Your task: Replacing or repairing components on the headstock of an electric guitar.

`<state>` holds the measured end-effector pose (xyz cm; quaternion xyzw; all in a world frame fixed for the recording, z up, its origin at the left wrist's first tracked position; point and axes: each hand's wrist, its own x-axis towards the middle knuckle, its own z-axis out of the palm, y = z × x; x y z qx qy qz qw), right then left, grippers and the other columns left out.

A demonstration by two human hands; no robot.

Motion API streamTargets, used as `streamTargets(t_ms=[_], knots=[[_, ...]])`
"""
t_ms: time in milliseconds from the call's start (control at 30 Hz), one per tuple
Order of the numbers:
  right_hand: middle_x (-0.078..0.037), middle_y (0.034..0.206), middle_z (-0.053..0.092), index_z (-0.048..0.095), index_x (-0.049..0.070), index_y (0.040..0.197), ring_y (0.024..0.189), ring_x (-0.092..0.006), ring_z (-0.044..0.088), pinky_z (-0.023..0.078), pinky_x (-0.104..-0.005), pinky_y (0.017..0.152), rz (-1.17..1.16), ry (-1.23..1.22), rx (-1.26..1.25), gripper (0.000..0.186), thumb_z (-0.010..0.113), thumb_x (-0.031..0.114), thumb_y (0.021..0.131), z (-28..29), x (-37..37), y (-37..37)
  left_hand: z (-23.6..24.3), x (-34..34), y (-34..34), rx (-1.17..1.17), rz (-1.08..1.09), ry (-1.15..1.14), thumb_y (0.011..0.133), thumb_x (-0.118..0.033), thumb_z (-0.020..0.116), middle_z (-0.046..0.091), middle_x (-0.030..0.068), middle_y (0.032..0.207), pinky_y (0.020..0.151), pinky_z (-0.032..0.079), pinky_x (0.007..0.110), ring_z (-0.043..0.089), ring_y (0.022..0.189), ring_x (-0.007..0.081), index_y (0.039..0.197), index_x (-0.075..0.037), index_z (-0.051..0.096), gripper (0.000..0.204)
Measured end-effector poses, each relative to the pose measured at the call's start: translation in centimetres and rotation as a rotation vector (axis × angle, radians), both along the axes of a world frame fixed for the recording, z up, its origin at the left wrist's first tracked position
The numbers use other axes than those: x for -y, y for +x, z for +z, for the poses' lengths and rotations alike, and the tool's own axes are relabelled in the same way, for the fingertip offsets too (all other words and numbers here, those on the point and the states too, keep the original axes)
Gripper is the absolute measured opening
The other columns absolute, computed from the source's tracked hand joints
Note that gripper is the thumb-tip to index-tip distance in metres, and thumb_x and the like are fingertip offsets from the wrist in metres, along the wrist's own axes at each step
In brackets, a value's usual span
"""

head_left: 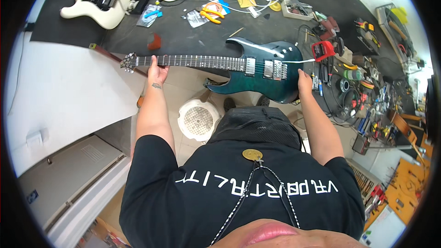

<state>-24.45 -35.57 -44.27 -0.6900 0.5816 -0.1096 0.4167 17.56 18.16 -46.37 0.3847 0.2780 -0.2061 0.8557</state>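
A dark teal electric guitar lies face up in front of me, its headstock to the left and its body at the bench's near edge. My left hand is closed around the neck near the headstock, the thumb showing on the near side. At the other end, my right hand grips the rim of the guitar body, its fingers partly hidden beneath. A thin pale bar extends from beside the bridge toward a red object on the bench.
A white guitar body lies on the dark bench at far left. Orange-handled pliers and small bags lie beyond the neck. Many tools and cables crowd the right side. A white stool stands below the neck.
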Motion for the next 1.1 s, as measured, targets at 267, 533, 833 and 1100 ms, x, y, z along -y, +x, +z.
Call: streamTargets(t_ms=[267, 533, 833, 1100], knots=[[-0.023, 0.135, 0.072, 0.068, -0.004, 0.139, 0.132, -0.0342, 0.066, 0.047, -0.0384, 0.112, 0.001, -0.001, 0.128, 0.06, 0.067, 0.038, 0.097, 1.6, -0.6, 1.3, -0.2, 1.2, 0.8, -0.045, -0.119, 0.024, 0.107, -0.052, 0.062, 0.066, 0.0104, 0.136, 0.111, 0.051, 0.054, 0.062, 0.125, 0.0292, 0.142, -0.01, 0.057, 0.055], [-0.026, 0.142, 0.067, 0.061, -0.005, 0.145, 0.135, -0.0354, 0.063, 0.047, -0.0401, 0.114, 0.07, -0.042, 0.129, 0.061, 0.072, 0.031, 0.097, 1.0, -0.9, -2.4, 1.0, 3.4, -1.7, -0.017, -0.159, 0.095, 0.103, -0.064, 0.063, 0.062, 0.0098, 0.138, 0.112, 0.044, 0.054, 0.06, 0.121, 0.0304, 0.14, -0.013, 0.057, 0.063], [-0.03, 0.158, 0.044, 0.053, 0.001, 0.149, 0.147, -0.0477, 0.041, 0.031, -0.0542, 0.124, 0.593, -0.529, -0.087, 0.061, 0.073, 0.028, 0.098, 2.5, -4.4, -7.1, -9.4, -2.4, -13.2, 0.038, -0.205, 0.644, 0.101, -0.044, 0.065, 0.071, 0.013, 0.092, 0.08, 0.057, 0.041, 0.068, 0.084, 0.0286, 0.119, -0.004, 0.064, 0.044], [-0.033, 0.162, 0.037, 0.039, -0.008, 0.154, 0.15, -0.046, 0.038, 0.028, -0.0523, 0.126, 0.827, -0.551, -0.005, 0.078, 0.057, 0.052, 0.107, -2.8, 0.3, -10.7, -18.7, -2.7, -25.6, -0.161, -1.159, 1.632, 0.076, -0.037, 0.093, 0.034, 0.0255, 0.171, 0.115, 0.048, 0.063, 0.042, 0.152, 0.0478, 0.165, -0.015, 0.04, 0.106]])
